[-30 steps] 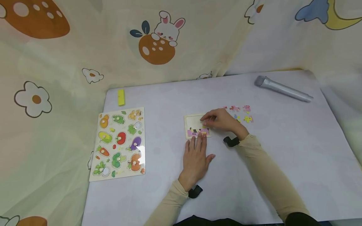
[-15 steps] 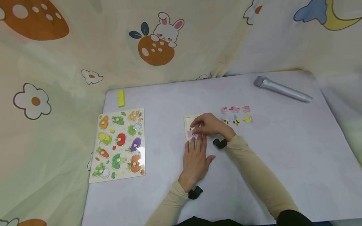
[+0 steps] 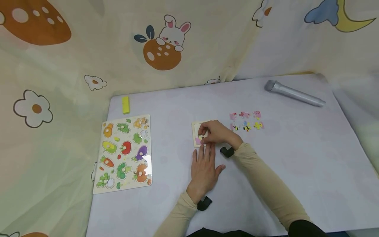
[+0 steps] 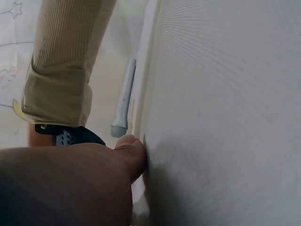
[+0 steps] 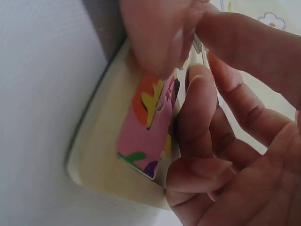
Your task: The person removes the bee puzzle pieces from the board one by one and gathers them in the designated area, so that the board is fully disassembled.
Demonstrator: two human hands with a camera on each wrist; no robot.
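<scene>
Right grip (image 3: 217, 131) bends its fingers over the small wooden tray (image 3: 193, 131), tips near the tray's lower left part; a pale edge shows among them in the right wrist view, but I cannot tell whether I have a piece pinched or am only nudging one. My left grip (image 3: 203, 171) has its fingers straight and grasps nothing, its tips at the tray's near edge, where I judge it steadies the frame. So the tray sits beneath the right grip and just ahead of the left.

Progress looks early to me. Pink printed pieces (image 5: 146, 122) lie along the tray side nearest the left grip; how many, I cannot count past the fingers. Farther from that grip, the part of the tray I can see is bare. Six loose pieces (image 3: 244, 115) lie to the right of the right grip, in two rows of three on the worktop (image 3: 177, 112); I take those as left to fit. Well left of both grips, the vegetable board (image 3: 133, 185) looks full.
</scene>
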